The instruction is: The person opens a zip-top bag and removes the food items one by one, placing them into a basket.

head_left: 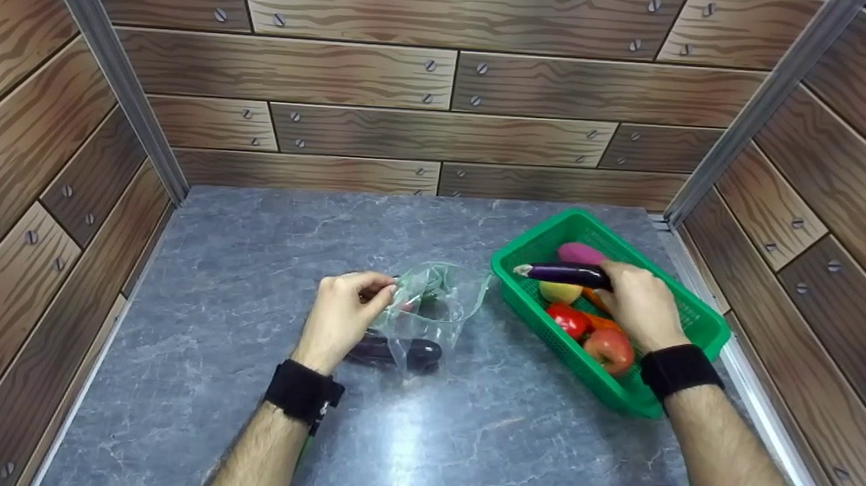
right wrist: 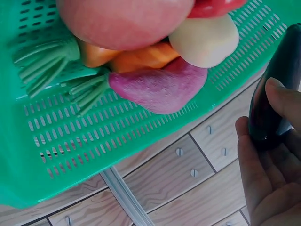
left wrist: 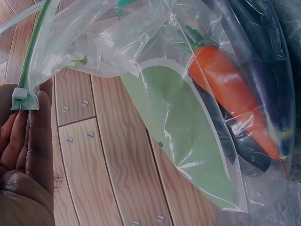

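The left hand (head_left: 346, 313) pinches the zip edge of a clear bag (head_left: 461, 305), which rests on the grey table (head_left: 212, 297) with a carrot (left wrist: 228, 94) visible inside. The right hand (head_left: 643, 305) grips a purple eggplant (head_left: 566, 274) above the green basket (head_left: 709, 335) holding assorted produce (head_left: 609, 351).

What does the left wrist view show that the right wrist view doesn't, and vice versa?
Only the left wrist view shows the left hand, pinching the edge of a clear bag near its white slider, and the bagged carrot.

Only the right wrist view shows the right hand gripping an eggplant, plus the pink vegetable and pale round piece in the green basket.

Both show wood-patterned panelling with screw heads, and a dark eggplant, though the left view's is a different, bagged one.
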A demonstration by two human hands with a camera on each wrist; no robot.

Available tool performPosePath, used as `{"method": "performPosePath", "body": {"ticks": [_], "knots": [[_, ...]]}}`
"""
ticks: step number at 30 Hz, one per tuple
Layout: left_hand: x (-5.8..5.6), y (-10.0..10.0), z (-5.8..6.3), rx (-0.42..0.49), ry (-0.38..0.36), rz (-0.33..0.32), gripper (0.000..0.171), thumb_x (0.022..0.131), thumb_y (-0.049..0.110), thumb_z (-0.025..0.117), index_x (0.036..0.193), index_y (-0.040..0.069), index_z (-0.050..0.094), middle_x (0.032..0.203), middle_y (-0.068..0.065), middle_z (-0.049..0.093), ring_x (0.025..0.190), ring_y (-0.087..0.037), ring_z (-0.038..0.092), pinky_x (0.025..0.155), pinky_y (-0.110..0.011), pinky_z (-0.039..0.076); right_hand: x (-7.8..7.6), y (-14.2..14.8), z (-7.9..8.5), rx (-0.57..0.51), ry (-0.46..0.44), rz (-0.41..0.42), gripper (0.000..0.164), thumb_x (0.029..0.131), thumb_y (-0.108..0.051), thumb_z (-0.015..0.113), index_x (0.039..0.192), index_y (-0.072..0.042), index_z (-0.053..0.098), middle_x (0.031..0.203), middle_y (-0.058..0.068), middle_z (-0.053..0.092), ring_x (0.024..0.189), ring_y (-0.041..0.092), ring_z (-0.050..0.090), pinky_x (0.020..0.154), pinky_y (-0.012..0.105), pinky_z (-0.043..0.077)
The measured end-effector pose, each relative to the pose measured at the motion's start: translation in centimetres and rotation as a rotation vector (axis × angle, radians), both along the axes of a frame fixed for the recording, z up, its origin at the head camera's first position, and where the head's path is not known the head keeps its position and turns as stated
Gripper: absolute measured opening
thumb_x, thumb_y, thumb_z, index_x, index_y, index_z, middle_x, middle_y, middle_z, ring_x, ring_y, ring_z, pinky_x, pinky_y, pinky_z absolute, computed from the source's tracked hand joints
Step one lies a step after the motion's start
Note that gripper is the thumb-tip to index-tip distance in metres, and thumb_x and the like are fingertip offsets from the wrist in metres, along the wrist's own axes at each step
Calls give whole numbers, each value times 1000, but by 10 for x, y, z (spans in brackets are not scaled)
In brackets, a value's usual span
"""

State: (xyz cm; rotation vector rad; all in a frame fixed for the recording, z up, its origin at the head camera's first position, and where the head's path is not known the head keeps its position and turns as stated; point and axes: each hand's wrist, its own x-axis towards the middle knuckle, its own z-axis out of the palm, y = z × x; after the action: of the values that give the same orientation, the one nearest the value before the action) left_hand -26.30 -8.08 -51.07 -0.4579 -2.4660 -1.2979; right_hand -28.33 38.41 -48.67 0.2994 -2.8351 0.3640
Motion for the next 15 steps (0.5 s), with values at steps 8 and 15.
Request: {"method": "performPosePath", "body": {"ticks": [8,15], "knots": [[-1,-1,-3,-5,-4,5,9,108,12,85,114,8,92,98,-4,91,85,-15,84,80,-33,73,-4,0,-13,43,-63,-19,31,103,-6,89,131,1,79,124,35,83,110,61,80,92,78,66],[-1,-1,-2,0,0,3,9,109,11,85,114,8,92,98,-4,91,86,-16,84,81,-33,73,-6,-3,-21,56,-103,-13,40,102,-5,89,140,2,78,126,36,83,111,60,81,94,76,67]]}}
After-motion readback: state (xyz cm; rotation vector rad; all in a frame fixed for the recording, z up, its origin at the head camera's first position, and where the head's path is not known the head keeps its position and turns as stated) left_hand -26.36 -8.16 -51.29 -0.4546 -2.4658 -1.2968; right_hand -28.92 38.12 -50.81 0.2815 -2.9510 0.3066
